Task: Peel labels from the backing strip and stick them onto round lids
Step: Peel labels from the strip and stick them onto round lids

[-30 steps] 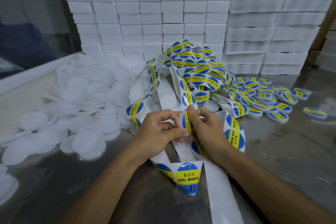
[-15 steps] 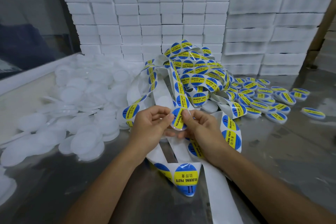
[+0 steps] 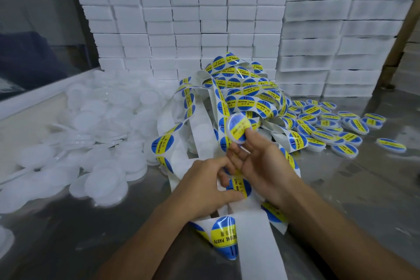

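Change: half a second ago both hands pinched one label on the backing strip (image 3: pixel 256 245); now a labelled lid (image 3: pixel 238 128) stands raised above the strip at the right hand's (image 3: pixel 261 166) fingertips.
Meaning: judged, one lid is finished and due for the labelled pile (image 3: pixel 329 129) on the right.
Right grip: thumb touches the lid's lower right edge, other fingers spread loose below it; whether it is truly pinched or being let go, I cannot tell.
Left grip: left hand (image 3: pixel 204 186) rests low on the strip, thumb pressing beside the next label (image 3: pixel 241 186), fingers bent at the strip's edge.
Lid appearance: round, blue with a yellow band of print, glossy, slightly blurred, tilted toward the camera; label looks centred.
Stock: bare white lids (image 3: pixel 91 134) heaped to the left; tangled strip of labels (image 3: pixel 245 95) behind the hands.
Background: white blocks (image 3: pixel 181 18) stacked along the back of the steel table (image 3: pixel 352 188).
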The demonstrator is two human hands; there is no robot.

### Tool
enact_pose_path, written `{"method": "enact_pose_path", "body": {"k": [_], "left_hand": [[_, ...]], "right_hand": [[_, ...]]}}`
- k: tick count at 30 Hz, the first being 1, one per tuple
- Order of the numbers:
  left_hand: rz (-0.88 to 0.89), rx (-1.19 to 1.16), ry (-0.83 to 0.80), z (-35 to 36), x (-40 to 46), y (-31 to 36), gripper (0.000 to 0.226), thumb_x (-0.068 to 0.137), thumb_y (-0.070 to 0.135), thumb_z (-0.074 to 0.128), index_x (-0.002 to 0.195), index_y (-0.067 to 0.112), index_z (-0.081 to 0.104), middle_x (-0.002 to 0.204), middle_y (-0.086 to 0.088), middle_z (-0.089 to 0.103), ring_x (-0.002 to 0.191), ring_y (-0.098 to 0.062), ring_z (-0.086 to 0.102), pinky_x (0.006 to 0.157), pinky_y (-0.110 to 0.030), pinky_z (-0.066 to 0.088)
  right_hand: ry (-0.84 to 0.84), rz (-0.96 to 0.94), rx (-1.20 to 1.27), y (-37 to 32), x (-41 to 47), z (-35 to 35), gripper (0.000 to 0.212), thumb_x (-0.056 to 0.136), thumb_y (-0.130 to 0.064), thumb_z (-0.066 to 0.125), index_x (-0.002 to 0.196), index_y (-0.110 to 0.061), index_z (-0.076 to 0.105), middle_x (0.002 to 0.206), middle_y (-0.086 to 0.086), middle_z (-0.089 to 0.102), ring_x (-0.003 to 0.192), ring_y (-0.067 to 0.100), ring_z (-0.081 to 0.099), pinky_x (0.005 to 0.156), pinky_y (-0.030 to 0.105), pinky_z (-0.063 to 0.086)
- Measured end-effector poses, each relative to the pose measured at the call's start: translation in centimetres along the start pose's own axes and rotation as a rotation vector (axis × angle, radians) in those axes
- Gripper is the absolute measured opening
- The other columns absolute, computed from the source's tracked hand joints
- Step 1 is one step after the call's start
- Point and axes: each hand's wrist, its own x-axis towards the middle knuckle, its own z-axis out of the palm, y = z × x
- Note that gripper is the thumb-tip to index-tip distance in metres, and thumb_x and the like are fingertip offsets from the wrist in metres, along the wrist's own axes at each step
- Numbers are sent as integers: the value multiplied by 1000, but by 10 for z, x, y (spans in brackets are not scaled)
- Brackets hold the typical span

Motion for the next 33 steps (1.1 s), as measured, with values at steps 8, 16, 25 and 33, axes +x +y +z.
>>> {"method": "enact_pose_path", "body": {"k": [8, 16, 25, 33], "left_hand": [[-23, 76, 59, 0, 0, -5, 24, 84, 33, 72, 107, 32, 66, 115, 12, 51, 71, 1, 47, 79, -15, 42], [-66, 352, 7, -1, -1, -9, 75, 70, 76, 60, 131, 33, 56, 134, 15, 41, 125, -8, 37, 106, -33, 31], [-71, 151, 146, -2, 1, -11, 34, 78, 51, 73, 102, 27, 71, 102, 15, 48, 94, -2, 51, 82, -24, 46], [-3, -10, 344, -4, 4, -8, 26, 82, 43, 71, 65, 27, 58, 70, 7, 52, 66, -5, 50, 58, -18, 36]], "right_hand": [[546, -390, -419, -81, 2, -45, 14, 88, -7, 69, 90, -20, 66, 80, 1, 67, 62, 13, 60, 54, 20, 48], [651, -272, -517, -81, 24, -82, 47, 94, -11, 63, 139, -17, 51, 111, 4, 66, 80, 18, 71, 65, 27, 55], [802, -375, -723, -73, 27, -88, 21, 95, -9, 59, 115, -16, 62, 106, 11, 69, 71, 13, 68, 63, 23, 53], [276, -775, -1204, -35, -1, -27, 10, 90, -7, 65, 94, -14, 70, 78, 1, 70, 70, 14, 66, 66, 33, 56]]}}
